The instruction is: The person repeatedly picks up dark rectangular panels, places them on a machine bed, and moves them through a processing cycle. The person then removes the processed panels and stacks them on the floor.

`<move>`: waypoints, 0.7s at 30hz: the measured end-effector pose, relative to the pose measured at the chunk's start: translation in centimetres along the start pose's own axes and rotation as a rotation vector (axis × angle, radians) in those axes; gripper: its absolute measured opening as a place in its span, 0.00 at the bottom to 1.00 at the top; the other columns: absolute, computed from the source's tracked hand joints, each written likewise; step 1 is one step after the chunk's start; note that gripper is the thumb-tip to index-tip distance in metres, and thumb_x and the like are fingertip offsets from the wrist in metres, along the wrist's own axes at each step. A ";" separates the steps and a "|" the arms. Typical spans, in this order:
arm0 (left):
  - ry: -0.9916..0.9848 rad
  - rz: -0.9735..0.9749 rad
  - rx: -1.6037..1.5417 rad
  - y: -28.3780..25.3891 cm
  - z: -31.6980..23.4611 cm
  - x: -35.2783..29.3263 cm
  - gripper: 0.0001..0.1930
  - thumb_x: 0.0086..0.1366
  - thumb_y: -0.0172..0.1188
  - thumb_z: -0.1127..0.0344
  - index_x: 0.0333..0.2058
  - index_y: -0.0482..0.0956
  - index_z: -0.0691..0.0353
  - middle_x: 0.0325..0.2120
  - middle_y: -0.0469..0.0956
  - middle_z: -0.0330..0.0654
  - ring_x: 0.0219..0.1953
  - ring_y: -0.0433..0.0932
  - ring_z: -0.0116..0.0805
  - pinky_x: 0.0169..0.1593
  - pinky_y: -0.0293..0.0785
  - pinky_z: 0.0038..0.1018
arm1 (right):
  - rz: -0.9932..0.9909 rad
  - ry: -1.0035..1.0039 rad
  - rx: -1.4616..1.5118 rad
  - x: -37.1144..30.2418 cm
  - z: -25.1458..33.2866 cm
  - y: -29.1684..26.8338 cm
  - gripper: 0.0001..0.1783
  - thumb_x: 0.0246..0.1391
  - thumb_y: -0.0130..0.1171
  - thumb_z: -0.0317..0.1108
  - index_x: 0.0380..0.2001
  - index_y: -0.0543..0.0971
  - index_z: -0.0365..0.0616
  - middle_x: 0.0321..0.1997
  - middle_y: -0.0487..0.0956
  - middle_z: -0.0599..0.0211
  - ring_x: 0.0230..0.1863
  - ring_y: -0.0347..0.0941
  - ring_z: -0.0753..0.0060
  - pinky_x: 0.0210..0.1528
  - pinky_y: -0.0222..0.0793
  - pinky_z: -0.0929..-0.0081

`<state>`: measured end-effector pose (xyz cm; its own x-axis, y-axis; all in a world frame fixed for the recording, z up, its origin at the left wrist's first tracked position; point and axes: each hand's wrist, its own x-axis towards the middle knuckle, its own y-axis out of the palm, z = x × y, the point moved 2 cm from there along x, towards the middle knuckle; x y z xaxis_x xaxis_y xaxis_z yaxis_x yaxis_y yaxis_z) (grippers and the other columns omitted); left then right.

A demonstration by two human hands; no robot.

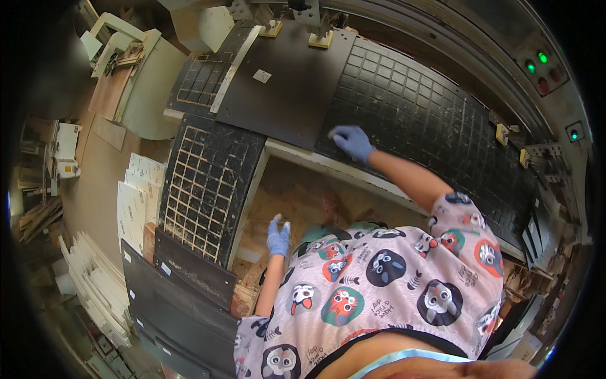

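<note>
A dark brown rectangular panel (pixel 287 82) with a small white label (pixel 262 76) lies on the black gridded machine table (pixel 398 95). My right hand (pixel 353 143), in a blue glove, hovers over the table just right of the panel's near corner. Its fingers are curled together, and whatever they may hold is hidden. My left hand (pixel 278 236), also gloved in blue, hangs low by the inner edge of the left table wing, fingers apart and holding nothing. Yellow-edged clamp pads (pixel 320 40) press near the panel's far edge.
A gridded side wing (pixel 203 183) reaches toward me on the left. Stacked dark panels (pixel 183 303) and white strips (pixel 101 284) stand beyond it. Lit green buttons (pixel 542 57) sit on the machine frame at right. Wood dust and scraps lie on the floor below.
</note>
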<state>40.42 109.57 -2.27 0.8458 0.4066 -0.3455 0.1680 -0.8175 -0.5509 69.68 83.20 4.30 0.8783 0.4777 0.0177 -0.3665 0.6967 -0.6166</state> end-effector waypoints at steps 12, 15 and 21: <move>0.458 0.004 0.672 5.2 -17.3 14.4 0.37 0.46 0.65 0.48 0.56 0.63 0.47 0.62 0.50 0.43 0.62 0.52 0.50 0.61 0.51 0.43 | -0.239 0.834 -0.719 -26.3 -4.7 -3.3 0.37 0.45 0.58 0.47 0.60 0.61 0.57 0.66 0.55 0.59 0.65 0.50 0.53 0.64 0.48 0.64; 0.376 0.013 0.653 6.5 -18.3 14.9 0.39 0.46 0.66 0.49 0.57 0.61 0.46 0.63 0.49 0.43 0.62 0.52 0.52 0.61 0.52 0.44 | -0.212 0.958 -0.769 -29.1 -4.7 -2.8 0.43 0.44 0.59 0.49 0.63 0.54 0.57 0.69 0.47 0.57 0.67 0.45 0.51 0.66 0.45 0.63; 0.344 -0.036 0.623 6.9 -19.0 14.9 0.37 0.45 0.67 0.50 0.55 0.64 0.47 0.63 0.47 0.45 0.60 0.56 0.52 0.59 0.58 0.44 | -0.238 1.005 -0.681 -28.9 -4.9 -2.2 0.48 0.43 0.60 0.49 0.65 0.49 0.55 0.70 0.41 0.51 0.69 0.40 0.47 0.68 0.41 0.62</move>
<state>63.82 102.27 3.25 0.9742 0.1933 -0.1166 -0.0354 -0.3792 -0.9246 46.64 65.28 1.29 0.8574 -0.4544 -0.2414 -0.1955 0.1463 -0.9697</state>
